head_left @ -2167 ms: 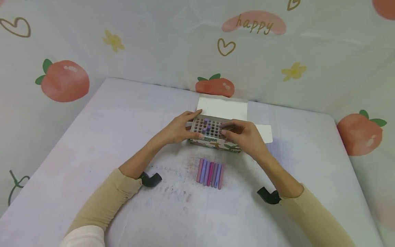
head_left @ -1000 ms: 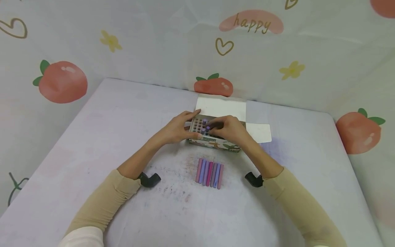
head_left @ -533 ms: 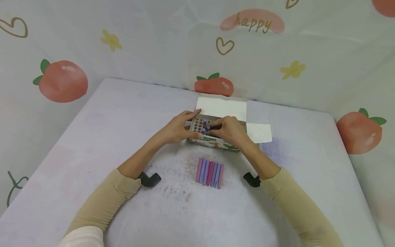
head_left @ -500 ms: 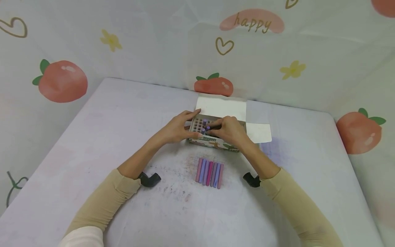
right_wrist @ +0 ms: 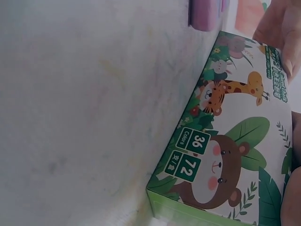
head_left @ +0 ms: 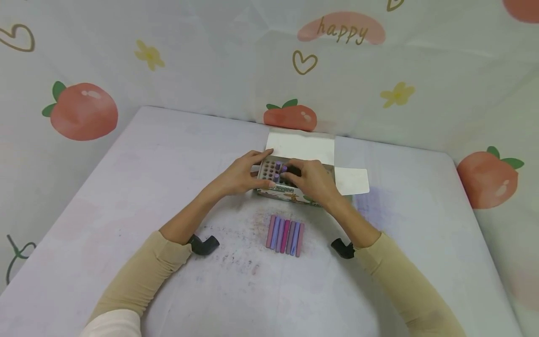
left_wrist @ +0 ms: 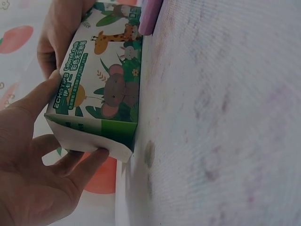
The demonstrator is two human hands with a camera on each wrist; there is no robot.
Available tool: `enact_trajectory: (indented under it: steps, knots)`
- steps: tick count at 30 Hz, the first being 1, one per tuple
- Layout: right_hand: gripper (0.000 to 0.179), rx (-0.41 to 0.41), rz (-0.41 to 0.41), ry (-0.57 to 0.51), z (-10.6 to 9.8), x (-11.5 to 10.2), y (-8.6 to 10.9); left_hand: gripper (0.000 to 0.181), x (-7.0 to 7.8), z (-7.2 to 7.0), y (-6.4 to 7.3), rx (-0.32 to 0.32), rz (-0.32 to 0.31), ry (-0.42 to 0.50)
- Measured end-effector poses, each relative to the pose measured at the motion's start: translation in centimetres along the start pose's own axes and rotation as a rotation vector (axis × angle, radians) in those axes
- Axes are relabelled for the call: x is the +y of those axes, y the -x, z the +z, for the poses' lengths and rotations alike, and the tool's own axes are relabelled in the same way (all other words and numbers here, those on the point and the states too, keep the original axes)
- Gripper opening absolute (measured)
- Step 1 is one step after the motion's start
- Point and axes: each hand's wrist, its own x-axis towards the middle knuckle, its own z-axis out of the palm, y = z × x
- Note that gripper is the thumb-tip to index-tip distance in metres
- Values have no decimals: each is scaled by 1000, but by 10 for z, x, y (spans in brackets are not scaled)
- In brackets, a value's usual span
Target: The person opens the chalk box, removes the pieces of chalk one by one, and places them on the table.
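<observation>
A printed chalk box stands with its lid folded back, showing a holder full of round holes. My left hand grips its left end, thumb at the front edge and fingers along the side and back. In the left wrist view, fingertips reach the white end flap. My right hand is over the holder, thumb and index finger pinching a purple chalk stick. Two other purple chalk sticks, one at the back and one in front, poke up from holes. The right hand covers the holder's right part.
Several pink, purple and magenta chalk sticks lie in a row before the box. The open lid leans back, and a side flap sticks out right. Coloured dust marks the white tabletop. Black angled pieces sit at both wrists.
My right hand moved left across the holder to the purple chalk sticks. The pinched stick has since shifted slightly up and back in the head view. My left hand has stayed on the box.
</observation>
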Motion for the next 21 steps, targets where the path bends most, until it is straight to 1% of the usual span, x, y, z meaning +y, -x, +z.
enact_trajectory:
  steps: [3, 6, 11, 14, 16, 18, 21]
  knots:
    - [18, 32, -15, -14, 2, 0, 1, 91, -1, 0, 1, 0, 4, 3]
    - [21, 69, -8, -44, 3, -1, 2, 91, -2, 0, 2, 0, 1, 9]
    - [22, 155, -9, -115, 4, -2, 6, 90, -3, -1, 2, 2, 6, 9]
    - [22, 216, -28, -180, 2, -2, 7, 90, -2, -1, 1, 2, 14, -1]
    - [21, 244, -36, -242, 1, -1, 7, 90, -2, -1, 1, 3, 14, 1]
    - [21, 262, -38, -319, -1, 0, 7, 90, -2, -1, 0, 2, 9, 10]
    - [22, 264, -37, -450, -4, 1, 8, 90, -2, 0, 0, 4, -2, 22]
